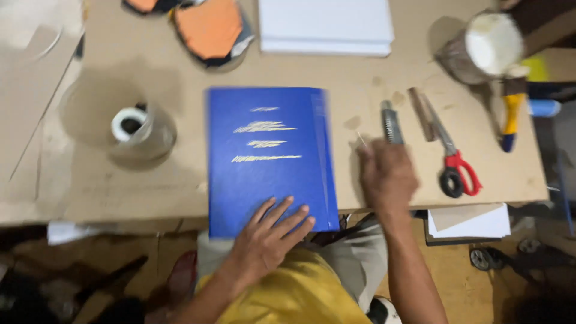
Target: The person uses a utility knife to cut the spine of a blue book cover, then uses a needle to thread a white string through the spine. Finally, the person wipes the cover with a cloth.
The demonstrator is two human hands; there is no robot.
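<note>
Two bare hands work at a flat brown board surface (150, 198). Left hand (264, 237) lies fingers spread on the near corner of a glossy blue hardcover book (267, 159) — rectangular, gold-lettered, overhanging the edge. Right hand (387, 177) is curled beside a grey utility knife (392, 125); whether its grip holds anything cannot be told. Red-handled scissors (453, 162) lie just right.
</note>
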